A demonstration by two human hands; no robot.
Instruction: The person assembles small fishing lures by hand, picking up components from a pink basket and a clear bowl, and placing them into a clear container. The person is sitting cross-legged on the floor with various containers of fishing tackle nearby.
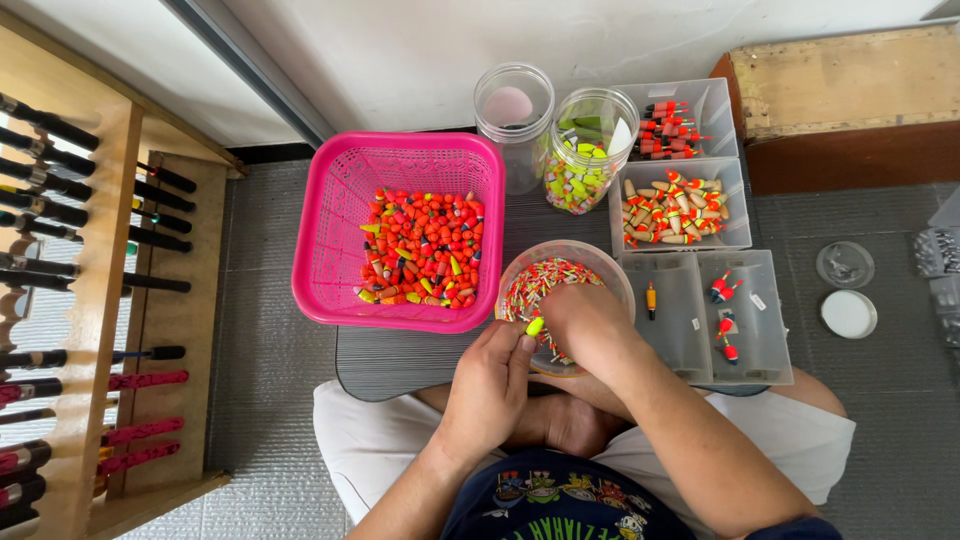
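Observation:
My left hand (490,385) pinches a small yellow-green float (535,325) just over the near rim of a clear round tub (610,272) filled with several small red, white and green floats. My right hand (585,320) reaches down into that tub, fingers buried among the floats; whether it grips any is hidden. Left of the tub stands a pink plastic basket (330,230) holding a heap of orange, red and yellow floats (425,248).
Two clear jars (512,115) (590,150) stand at the back, one empty, one with green floats. Clear divided trays (740,215) on the right hold sorted floats. A wooden rod rack (95,290) lines the left. Round lids (848,313) lie on the grey floor at right.

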